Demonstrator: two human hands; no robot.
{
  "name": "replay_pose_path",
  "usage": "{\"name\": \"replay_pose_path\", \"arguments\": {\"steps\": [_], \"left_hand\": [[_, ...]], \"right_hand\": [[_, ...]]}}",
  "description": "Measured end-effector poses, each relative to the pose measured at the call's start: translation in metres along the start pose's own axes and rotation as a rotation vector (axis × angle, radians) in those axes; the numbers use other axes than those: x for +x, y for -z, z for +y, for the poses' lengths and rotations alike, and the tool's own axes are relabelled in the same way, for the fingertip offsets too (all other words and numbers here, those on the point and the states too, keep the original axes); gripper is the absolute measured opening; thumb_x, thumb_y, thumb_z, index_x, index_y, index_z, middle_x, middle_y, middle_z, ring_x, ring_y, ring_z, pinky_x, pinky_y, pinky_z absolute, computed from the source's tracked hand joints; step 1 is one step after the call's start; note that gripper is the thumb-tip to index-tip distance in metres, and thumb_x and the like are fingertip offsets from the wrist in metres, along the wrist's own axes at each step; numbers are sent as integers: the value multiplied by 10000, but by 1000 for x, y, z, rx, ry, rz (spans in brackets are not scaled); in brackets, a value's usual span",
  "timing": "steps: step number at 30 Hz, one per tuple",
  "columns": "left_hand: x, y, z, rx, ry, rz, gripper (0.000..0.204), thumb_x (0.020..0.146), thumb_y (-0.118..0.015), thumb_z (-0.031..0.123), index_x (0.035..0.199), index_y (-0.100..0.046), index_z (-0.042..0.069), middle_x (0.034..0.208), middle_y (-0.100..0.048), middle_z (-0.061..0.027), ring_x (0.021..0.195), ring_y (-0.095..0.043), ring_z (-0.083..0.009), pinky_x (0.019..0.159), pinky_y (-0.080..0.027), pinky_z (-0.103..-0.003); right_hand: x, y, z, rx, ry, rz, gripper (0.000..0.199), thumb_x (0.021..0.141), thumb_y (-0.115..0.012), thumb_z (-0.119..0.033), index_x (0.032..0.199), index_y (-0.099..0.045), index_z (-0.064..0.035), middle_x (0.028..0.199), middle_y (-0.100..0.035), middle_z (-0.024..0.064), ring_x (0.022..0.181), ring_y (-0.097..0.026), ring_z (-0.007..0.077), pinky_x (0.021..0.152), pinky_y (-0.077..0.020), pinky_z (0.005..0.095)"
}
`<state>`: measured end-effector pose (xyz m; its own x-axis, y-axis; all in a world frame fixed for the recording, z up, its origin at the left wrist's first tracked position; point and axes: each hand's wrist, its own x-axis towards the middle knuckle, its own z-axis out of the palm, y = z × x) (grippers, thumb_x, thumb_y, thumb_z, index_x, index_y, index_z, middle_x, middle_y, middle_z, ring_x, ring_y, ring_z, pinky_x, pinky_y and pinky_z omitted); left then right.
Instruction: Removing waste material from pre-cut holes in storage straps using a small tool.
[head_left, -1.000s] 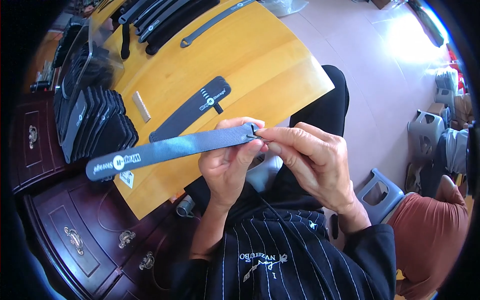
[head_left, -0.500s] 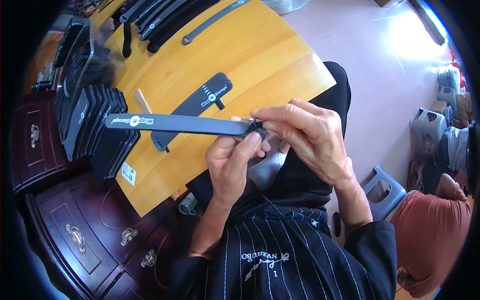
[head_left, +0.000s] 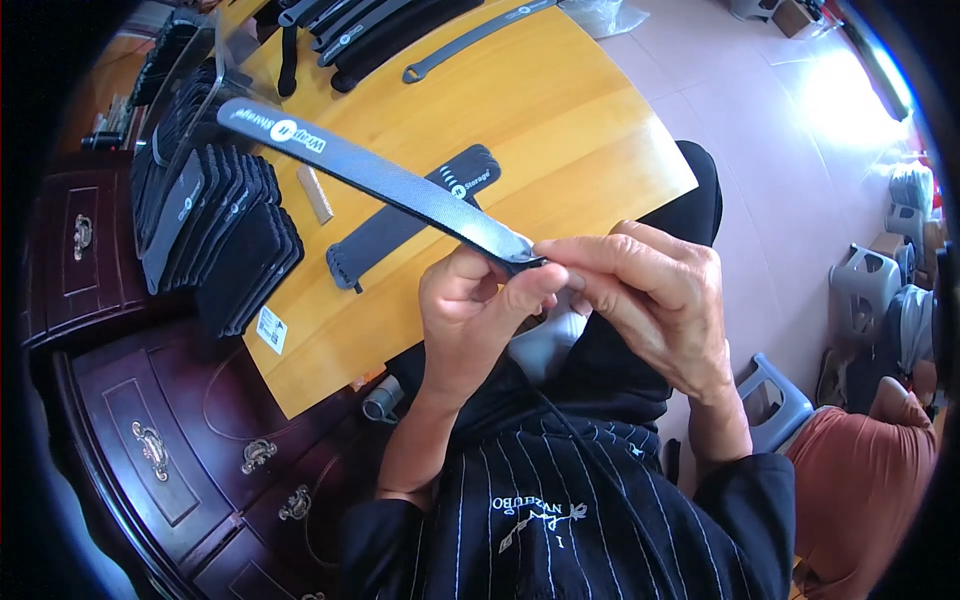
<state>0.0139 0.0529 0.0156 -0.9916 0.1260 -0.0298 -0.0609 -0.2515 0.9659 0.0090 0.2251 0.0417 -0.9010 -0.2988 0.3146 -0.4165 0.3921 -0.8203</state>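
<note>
One grey strap (head_left: 380,188) slants from the upper left of the frame to its centre. Our left hand (head_left: 465,315) pinches its lower end between thumb and fingers; our right hand (head_left: 658,298) grips that same tip with its fingertips. We judge it light and hardly fragile, bendable yet stiff enough to stand out unsupported, probably not slippery, so the end suits a pinch. Left of centre, a dark stack of straps (head_left: 375,250) lies on the yellow table (head_left: 580,120).
</note>
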Motion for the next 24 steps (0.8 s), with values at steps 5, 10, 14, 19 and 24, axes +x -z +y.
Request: {"name": "replay_pose_path", "arguments": {"steps": [5,10,14,19,24], "left_hand": [[1,0,-3,67,40,-38,156,896,-654,109,793,-634,-7,650,-590,1,558,-521,-48,501,-408,-189],[-17,-7,-7,147,-94,-190,304,920,-562,103,637,-554,-7,563,-550,-65,458,-512,-117,430,-375,-220],[-28,-8,-7,18,-47,-170,373,962,-469,187,632,-464,13,537,-465,-73,427,-455,-140,398,-348,-244],[-13,3,-1,-140,17,52,435,1010,-363,233,602,-336,83,544,-371,-42,421,-368,-126,365,-304,-245],[-9,11,11,-192,33,154,359,982,-433,198,669,-447,24,532,-371,-18,428,-394,-111,388,-322,-241]], "right_hand": [[-4,-3,2,67,-102,80,173,864,-644,-54,1021,-681,10,699,-620,67,596,-646,115,520,-491,222],[13,-3,9,13,-154,222,162,849,-657,-88,1002,-687,-45,780,-668,97,654,-659,176,564,-498,246],[27,5,23,97,-88,206,158,867,-648,-98,1004,-690,-32,874,-711,88,740,-675,133,631,-512,230],[17,8,19,164,-40,93,212,859,-659,-105,1057,-685,-34,839,-693,65,691,-628,91,609,-483,225],[6,1,7,421,-294,6,702,668,-851,-130,1298,-545,-82,661,-349,-89,560,-307,-4,499,-226,162]]}}
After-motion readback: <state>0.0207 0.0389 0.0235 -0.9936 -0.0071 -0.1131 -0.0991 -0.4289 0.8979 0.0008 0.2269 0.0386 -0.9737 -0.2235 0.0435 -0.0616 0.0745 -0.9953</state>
